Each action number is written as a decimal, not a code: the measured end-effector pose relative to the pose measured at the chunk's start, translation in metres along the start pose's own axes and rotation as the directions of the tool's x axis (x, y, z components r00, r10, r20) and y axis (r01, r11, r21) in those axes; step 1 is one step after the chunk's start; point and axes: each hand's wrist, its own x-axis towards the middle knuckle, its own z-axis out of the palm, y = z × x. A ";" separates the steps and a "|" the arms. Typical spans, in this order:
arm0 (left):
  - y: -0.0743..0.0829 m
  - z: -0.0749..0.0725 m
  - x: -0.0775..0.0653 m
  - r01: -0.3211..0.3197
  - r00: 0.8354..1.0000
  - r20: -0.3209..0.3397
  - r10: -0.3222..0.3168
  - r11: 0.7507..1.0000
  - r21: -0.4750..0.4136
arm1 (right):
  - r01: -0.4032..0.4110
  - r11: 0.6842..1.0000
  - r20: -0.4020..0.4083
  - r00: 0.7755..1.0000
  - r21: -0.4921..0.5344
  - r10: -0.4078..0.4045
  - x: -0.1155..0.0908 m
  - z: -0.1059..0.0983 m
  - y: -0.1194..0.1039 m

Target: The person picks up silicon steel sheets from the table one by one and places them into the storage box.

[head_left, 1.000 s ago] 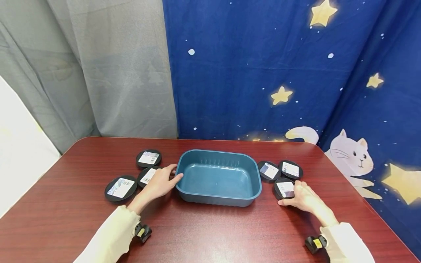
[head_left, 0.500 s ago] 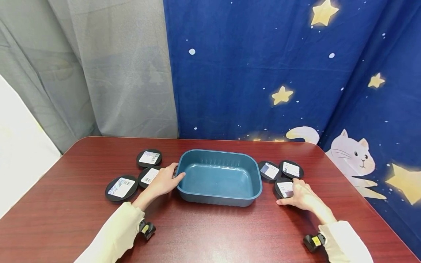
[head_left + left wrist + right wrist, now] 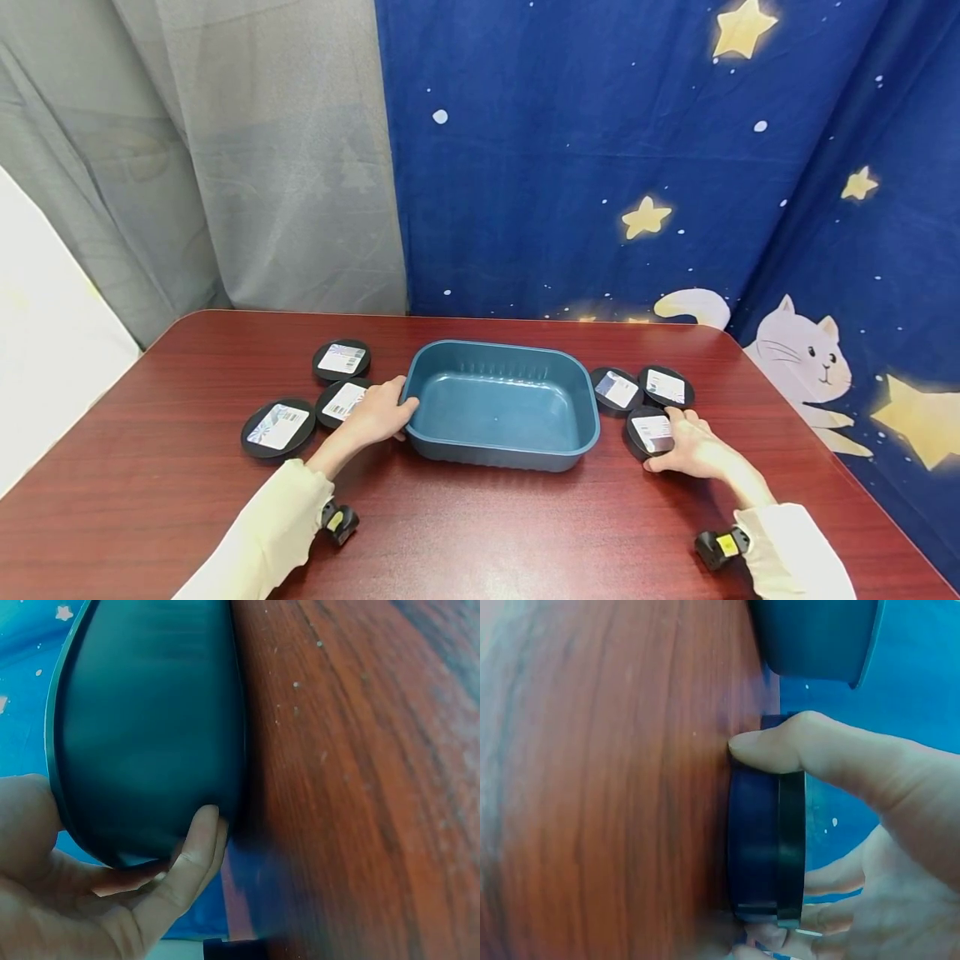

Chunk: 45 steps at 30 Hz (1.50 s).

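A blue-green plastic bin [image 3: 498,408] stands mid-table with nothing in it. My left hand [image 3: 377,414] grips its left end, the thumb at the rim and the fingers against the outer wall in the left wrist view. At the right, my right hand [image 3: 693,446] holds a low round black tub [image 3: 757,832] with a white label on its top. Thumb and fingers lie on opposite sides of that tub, which rests flat on the table. Two similar tubs, a near one [image 3: 615,392] and a far one [image 3: 666,387], sit just behind it.
Left of the bin lie three more round black tubs: one at the back [image 3: 341,361], one beside my left hand [image 3: 342,403], one farther left [image 3: 278,428]. The reddish wooden table [image 3: 517,533] ends at a grey curtain [image 3: 292,167] and a blue star-patterned curtain [image 3: 540,167].
My left thumb has drawn back slightly at the bin's rim. The right thumb has shifted in against the tub's near side. Bin and tubs stay in place.
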 end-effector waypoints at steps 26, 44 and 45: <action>0.004 0.001 -0.001 0.034 0.999 -0.002 -0.034 0.999 0.000 | 0.142 0.990 -0.144 0.980 0.011 -0.139 -0.003 0.004 -0.003; 0.004 0.001 -0.001 0.029 1.000 -0.001 -0.029 1.000 -0.006 | 0.223 0.960 -0.396 0.907 0.171 -0.140 -0.001 0.003 -0.008; 0.004 0.001 -0.001 0.029 1.000 -0.002 -0.029 1.000 -0.009 | 0.226 0.957 -0.410 0.902 0.184 -0.135 -0.001 0.002 -0.009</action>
